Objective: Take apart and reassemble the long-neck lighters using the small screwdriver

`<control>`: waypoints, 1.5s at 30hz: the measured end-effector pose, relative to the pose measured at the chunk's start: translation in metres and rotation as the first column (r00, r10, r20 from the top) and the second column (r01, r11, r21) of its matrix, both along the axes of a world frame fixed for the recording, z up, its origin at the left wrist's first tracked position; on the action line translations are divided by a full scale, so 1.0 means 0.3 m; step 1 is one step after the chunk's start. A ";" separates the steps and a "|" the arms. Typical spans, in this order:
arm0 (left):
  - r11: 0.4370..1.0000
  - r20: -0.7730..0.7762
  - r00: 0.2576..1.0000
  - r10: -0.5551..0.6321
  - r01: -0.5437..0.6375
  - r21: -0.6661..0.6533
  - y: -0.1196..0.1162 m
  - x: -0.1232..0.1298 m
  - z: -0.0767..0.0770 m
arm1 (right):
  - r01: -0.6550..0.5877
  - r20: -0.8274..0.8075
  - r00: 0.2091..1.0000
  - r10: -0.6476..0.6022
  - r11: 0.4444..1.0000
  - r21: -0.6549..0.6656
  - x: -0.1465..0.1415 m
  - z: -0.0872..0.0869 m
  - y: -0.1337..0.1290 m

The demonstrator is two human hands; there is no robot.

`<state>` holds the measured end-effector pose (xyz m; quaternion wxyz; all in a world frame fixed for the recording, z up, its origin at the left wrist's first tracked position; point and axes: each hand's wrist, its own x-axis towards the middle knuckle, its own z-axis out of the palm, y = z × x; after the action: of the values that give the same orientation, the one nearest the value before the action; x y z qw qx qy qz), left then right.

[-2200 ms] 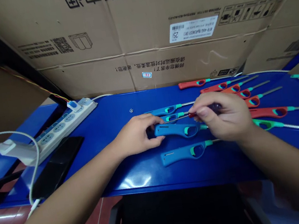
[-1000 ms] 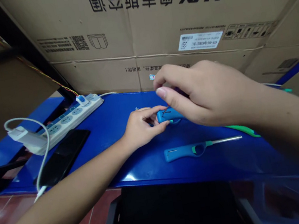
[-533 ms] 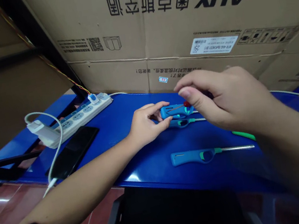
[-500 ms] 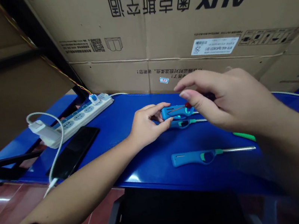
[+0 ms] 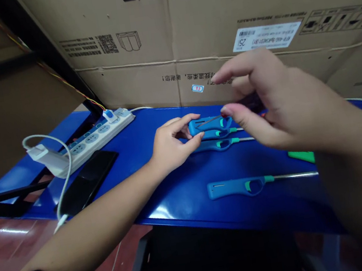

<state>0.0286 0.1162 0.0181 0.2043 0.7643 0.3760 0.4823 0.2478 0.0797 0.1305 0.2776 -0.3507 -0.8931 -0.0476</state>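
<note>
My left hand (image 5: pixel 172 146) pinches the handle end of a blue long-nosed gas lighter (image 5: pixel 204 126) between thumb and fingers. From my right hand (image 5: pixel 275 102) the thin shaft of a screwdriver (image 5: pixel 211 120) reaches left across the lighter's face, its tip by the slot. The screwdriver's handle is mostly hidden in the palm, with the thumb against its red collar and the index finger raised. Just below lie two more blue lighters, the nearer one (image 5: pixel 215 144) partly behind my left fingers. Another blue lighter (image 5: pixel 234 188) with a metal nozzle rests closer to me.
A white power strip (image 5: pixel 99 141) with a plugged-in charger stands at the left of the blue table (image 5: pixel 177 195). Beside it is a black phone (image 5: pixel 87 182) on a cable. A large cardboard box (image 5: pixel 144 77) walls the back. A green object (image 5: pixel 301 156) lies under my right wrist.
The head view has shifted, so the box print sits higher in the picture. Both hands keep their grips, and the screwdriver shaft still lies across the lighter.
</note>
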 end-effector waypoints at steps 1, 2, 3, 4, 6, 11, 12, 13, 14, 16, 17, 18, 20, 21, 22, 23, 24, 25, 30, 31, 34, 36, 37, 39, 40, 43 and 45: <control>1.000 0.010 1.000 0.012 -0.011 -0.013 0.006 -0.001 -0.002 | -0.055 0.000 0.998 0.055 0.998 -0.029 0.003 -0.005 0.007; 0.999 0.019 1.000 0.020 -0.019 -0.026 0.011 -0.002 -0.004 | -0.096 -0.003 0.995 0.096 0.994 -0.054 0.006 -0.012 0.016; 0.999 0.025 0.999 0.025 -0.024 -0.038 0.017 -0.003 -0.007 | -0.106 -0.012 0.994 0.105 0.992 -0.071 0.008 -0.019 0.025; 0.999 0.024 0.999 0.025 -0.024 -0.045 0.021 -0.003 -0.009 | -0.074 -0.030 0.997 0.072 0.994 -0.074 0.009 -0.026 0.035; 0.999 0.005 1.000 0.013 -0.012 -0.050 0.026 -0.003 -0.011 | 0.058 -0.066 0.996 -0.062 0.997 -0.050 0.010 -0.038 0.053; 0.998 -0.004 1.000 0.018 -0.018 -0.061 0.027 -0.003 -0.017 | 0.071 -0.068 0.995 -0.075 0.996 -0.061 0.018 -0.047 0.069; 0.998 0.005 1.000 0.025 -0.024 -0.063 0.028 -0.004 -0.018 | 0.012 -0.072 0.997 -0.017 0.997 -0.073 0.021 -0.047 0.069; 0.998 0.011 1.000 0.028 -0.027 -0.064 0.029 -0.004 -0.019 | -0.050 -0.077 0.996 0.043 0.995 -0.084 0.024 -0.048 0.069; 0.998 0.016 0.999 0.028 -0.027 -0.060 0.030 -0.005 -0.021 | -0.100 -0.082 0.992 0.092 0.991 -0.092 0.026 -0.048 0.069; 0.999 0.013 1.000 0.024 -0.024 -0.047 0.033 -0.006 -0.021 | -0.086 -0.074 0.994 0.080 0.993 -0.086 0.028 -0.050 0.070; 0.999 0.007 1.000 0.024 -0.024 -0.044 0.033 -0.006 -0.021 | -0.027 -0.060 0.998 0.023 0.998 -0.062 0.027 -0.050 0.070; 0.999 0.002 1.000 0.026 -0.026 -0.044 0.033 -0.006 -0.020 | 0.045 -0.037 0.998 -0.046 0.999 -0.031 0.026 -0.049 0.070; 0.998 -0.002 1.000 0.031 -0.031 -0.049 0.034 -0.006 -0.018 | 0.117 0.004 0.993 -0.117 0.993 0.018 0.025 -0.046 0.067; 0.998 0.000 0.999 0.033 -0.033 -0.051 0.034 -0.006 -0.017 | 0.086 0.015 0.996 -0.086 0.996 0.014 0.026 -0.045 0.065; 0.998 0.007 0.999 0.034 -0.034 -0.050 0.034 -0.006 -0.017 | 0.024 0.020 1.000 -0.024 1.000 -0.009 0.027 -0.044 0.062; 0.998 0.011 0.999 0.033 -0.033 -0.044 0.034 -0.005 -0.018 | -0.038 0.015 0.999 0.038 0.999 -0.039 0.028 -0.044 0.060; 0.999 0.013 0.999 0.030 -0.029 -0.037 0.034 -0.004 -0.019 | -0.083 0.001 0.997 0.083 0.995 -0.060 0.028 -0.045 0.058; 0.999 0.015 1.000 0.024 -0.023 -0.029 0.034 -0.003 -0.020 | -0.099 -0.013 0.995 0.098 0.993 -0.070 0.027 -0.047 0.058; 1.000 -0.003 1.000 -0.018 0.018 -0.020 0.026 0.004 -0.026 | 0.081 -0.087 0.993 -0.076 0.995 0.058 0.011 -0.062 0.069; 1.000 -0.005 1.000 -0.019 0.019 -0.021 0.025 0.005 -0.027 | 0.083 -0.103 0.992 -0.076 0.994 0.072 0.010 -0.063 0.071; 0.999 0.010 1.000 0.003 -0.003 -0.039 0.026 0.006 -0.026 | -0.021 -0.084 0.996 0.020 1.000 -0.006 0.012 -0.060 0.070; 0.998 0.027 0.999 0.021 -0.019 -0.054 0.026 0.005 -0.025 | -0.060 -0.046 0.997 0.057 0.996 -0.061 0.014 -0.057 0.066; 0.998 0.029 0.999 0.024 -0.022 -0.056 0.026 0.005 -0.024 | -0.040 -0.039 0.999 0.037 0.998 -0.056 0.014 -0.057 0.064; 0.999 0.017 1.000 0.020 -0.019 -0.046 0.024 0.006 -0.023 | 0.028 -0.058 0.998 -0.028 1.000 0.003 0.009 -0.059 0.064; 0.999 0.008 1.000 0.017 -0.016 -0.039 0.023 0.006 -0.023 | 0.054 -0.077 0.996 -0.051 0.998 0.034 0.008 -0.061 0.066; 1.000 0.006 1.000 0.011 -0.011 -0.029 0.023 0.005 -0.025 | 0.005 -0.115 0.993 -0.004 1.000 0.008 0.013 -0.060 0.073; 0.999 0.023 1.000 0.021 -0.020 -0.037 0.025 0.004 -0.027 | -0.092 -0.108 0.991 0.084 0.993 -0.072 0.025 -0.053 0.073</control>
<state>0.0297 0.1238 0.0100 0.2177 0.7510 0.3901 0.4863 0.2554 0.1016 0.1146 0.3124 -0.3232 -0.8931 0.0176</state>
